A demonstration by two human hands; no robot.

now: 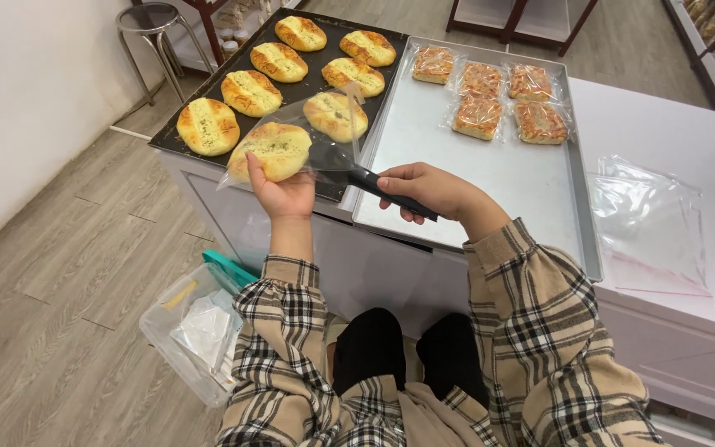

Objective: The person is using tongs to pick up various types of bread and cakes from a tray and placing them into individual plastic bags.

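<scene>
Left hand (285, 195), fingers pinching a clear bag (291, 136) around a bun (271, 152); right hand (428, 190), fingers wrapped on a black spatula (366, 176) under the bun.

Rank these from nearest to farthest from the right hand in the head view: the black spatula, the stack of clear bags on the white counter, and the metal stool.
From the right hand:
1. Black spatula, gripped in that hand, blade reaching left into the bag.
2. Stack of clear bags, to the right on the white counter.
3. Metal stool, far upper left by the wall.
</scene>
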